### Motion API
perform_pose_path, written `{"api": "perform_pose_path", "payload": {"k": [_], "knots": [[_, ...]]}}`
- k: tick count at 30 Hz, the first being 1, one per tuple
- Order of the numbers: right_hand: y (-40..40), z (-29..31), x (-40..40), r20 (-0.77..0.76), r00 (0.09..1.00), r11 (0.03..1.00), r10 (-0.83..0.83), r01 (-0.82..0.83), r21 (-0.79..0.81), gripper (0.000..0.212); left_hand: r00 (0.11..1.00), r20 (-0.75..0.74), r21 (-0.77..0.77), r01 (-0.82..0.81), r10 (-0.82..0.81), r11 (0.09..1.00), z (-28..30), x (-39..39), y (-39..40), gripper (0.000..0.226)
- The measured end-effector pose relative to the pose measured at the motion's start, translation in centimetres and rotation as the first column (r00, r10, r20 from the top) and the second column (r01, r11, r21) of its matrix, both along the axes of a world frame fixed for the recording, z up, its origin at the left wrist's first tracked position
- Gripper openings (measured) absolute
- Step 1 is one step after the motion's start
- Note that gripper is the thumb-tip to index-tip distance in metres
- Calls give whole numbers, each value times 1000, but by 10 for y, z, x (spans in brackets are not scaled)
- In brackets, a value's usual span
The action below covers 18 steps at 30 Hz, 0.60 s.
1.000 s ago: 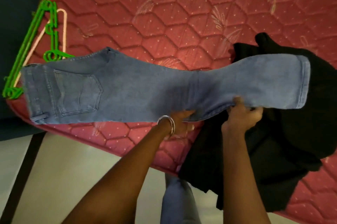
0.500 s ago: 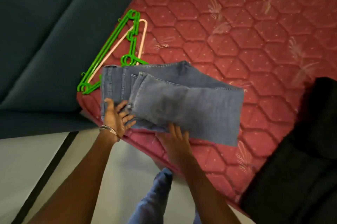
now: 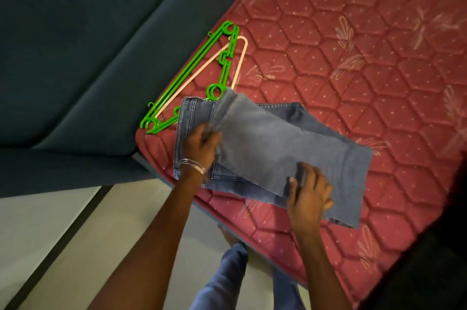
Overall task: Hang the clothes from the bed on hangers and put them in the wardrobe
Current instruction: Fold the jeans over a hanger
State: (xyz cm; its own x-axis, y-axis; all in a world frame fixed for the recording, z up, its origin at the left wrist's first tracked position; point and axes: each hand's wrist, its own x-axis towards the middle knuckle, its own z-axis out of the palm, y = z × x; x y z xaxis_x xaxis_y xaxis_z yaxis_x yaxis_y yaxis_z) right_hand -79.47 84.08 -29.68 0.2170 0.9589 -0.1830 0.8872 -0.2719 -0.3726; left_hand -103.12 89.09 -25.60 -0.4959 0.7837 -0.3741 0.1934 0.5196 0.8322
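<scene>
Folded blue jeans (image 3: 283, 148) lie at the corner of the red quilted mattress (image 3: 353, 62), legs doubled over the waist part. My left hand (image 3: 201, 148), with bangles at the wrist, grips the folded leg cloth near the waistband. At the near edge of the fold, my right hand (image 3: 307, 193) pinches the denim between its fingers. Green plastic hangers (image 3: 188, 74) and a pale pink hanger (image 3: 237, 62) rest on the mattress just beyond the jeans, their lower ends under the waistband. Black clothes (image 3: 454, 208) show at the right edge.
A dark teal padded bed frame (image 3: 88, 57) runs along the left of the mattress. Pale floor (image 3: 50, 234) with a dark strip lies below it. My own denim-clad legs (image 3: 227, 279) stand against the mattress edge.
The jeans went from stretched out flat to folded in half, then shifted a little. My left hand moved from the waistband edge onto the fold; my right hand slid right along the near edge.
</scene>
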Motion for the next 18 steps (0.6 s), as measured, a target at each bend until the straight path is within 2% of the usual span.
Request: {"api": "perform_pose_path", "payload": {"k": [2,4,6,7,8,9,10,11,12,13,14,15,16,18], "knots": [[11,-5,3,80,996,989,-40,51,-135,57,996,1,-35,-85,85,996,-7,-28,-8,3],[14,-15,14,204,978,971,55,-4,-241,58,998,-2,-154,-67,67,986,-22,-47,-19,4],[10,-22,22,250,956,931,152,-54,-361,59,1000,25,-282,-9,17,959,-33,-56,-32,10],[7,-29,19,250,957,917,150,-40,-397,61,1000,-18,-303,5,-10,953,-36,-61,-37,17],[10,-32,12,251,963,914,101,11,-406,63,987,-145,-283,21,-64,959,-37,-65,-37,28],[14,-31,3,259,966,916,14,92,-390,66,920,-366,-266,39,-138,963,-38,-67,-37,39],[22,-29,-9,254,964,920,-80,169,-353,70,767,-605,-256,65,-212,965,-38,-66,-32,47],[28,-27,-21,234,964,934,-129,198,-297,72,579,-774,-232,120,-258,965,-34,-59,-27,50],[32,-22,-31,217,971,962,-98,149,-229,73,438,-851,-201,241,-291,949,-28,-46,-21,51],[35,-20,-41,199,980,985,-6,40,-166,72,350,-867,-191,425,-355,885,-27,-30,-16,53],[37,-19,-52,176,976,985,130,-106,-140,72,278,-853,-215,584,-442,783,-27,-14,-13,59],[40,-19,-58,143,956,961,255,-235,-145,72,210,-811,-281,678,-546,679,-31,0,-12,67],[41,-22,-62,110,932,931,346,-327,-165,72,155,-745,-378,704,-649,602,-35,9,-10,76],[41,-33,-46,118,888,885,445,-416,-207,71,148,-572,-552,658,-807,512,-47,19,-9,92]]}}
